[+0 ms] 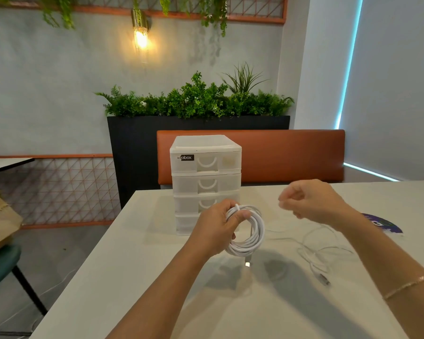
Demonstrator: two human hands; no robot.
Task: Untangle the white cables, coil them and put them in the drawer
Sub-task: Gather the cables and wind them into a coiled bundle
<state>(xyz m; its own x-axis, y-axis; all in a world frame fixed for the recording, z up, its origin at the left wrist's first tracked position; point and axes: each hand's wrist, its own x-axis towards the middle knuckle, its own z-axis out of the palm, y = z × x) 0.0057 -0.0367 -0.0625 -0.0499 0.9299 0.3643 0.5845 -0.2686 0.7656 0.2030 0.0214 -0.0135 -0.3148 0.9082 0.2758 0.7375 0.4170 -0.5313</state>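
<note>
My left hand (214,227) grips a coiled white cable (252,237) above the white table, thumb over the top of the loops; a metal plug (247,263) hangs from the coil's bottom. My right hand (311,201) hovers to the right with fingers curled and blurred; whether it pinches a cable strand I cannot tell. A second white cable (321,250) lies loose on the table below my right hand, its plug (324,280) toward me. A white drawer unit (206,177) with several shut drawers stands behind the coil.
The white table (157,277) has its left edge running diagonally beside a teal chair (0,267). A purple sticker (382,223) lies on the table at right. An orange bench back (291,155) and a black planter stand behind.
</note>
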